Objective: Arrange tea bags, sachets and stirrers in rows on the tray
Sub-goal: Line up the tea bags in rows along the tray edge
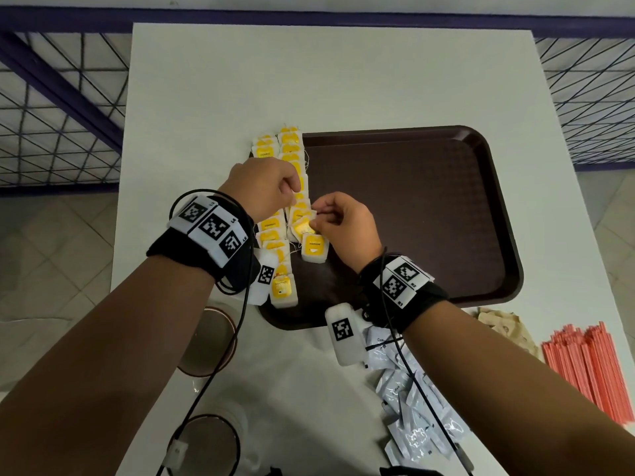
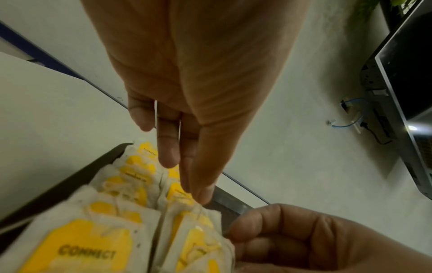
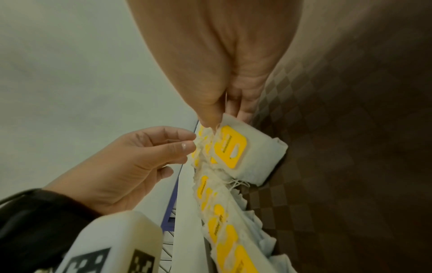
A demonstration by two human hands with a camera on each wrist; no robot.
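A dark brown tray (image 1: 412, 201) (image 3: 350, 147) lies on the white table. White tea bags with yellow tags (image 1: 292, 149) (image 2: 138, 177) (image 3: 219, 227) overlap in two rows along its left side. My right hand (image 1: 314, 223) (image 3: 216, 123) pinches the top corner of one tea bag (image 1: 313, 248) (image 3: 233, 147) at the near end of the inner row. My left hand (image 1: 293, 192) (image 2: 198, 195) (image 3: 190, 145) has thumb and forefinger pinched at the edge of a tea bag in that same row, just beyond the right hand. The left wrist hides part of the outer row.
White sachets (image 1: 412, 407) lie heaped at the table's near right, brown sachets (image 1: 505, 328) beyond them, and red stirrers (image 1: 591, 369) by the right edge. Two round cups (image 1: 209, 341) stand under my left forearm. Most of the tray's floor right of the rows is bare.
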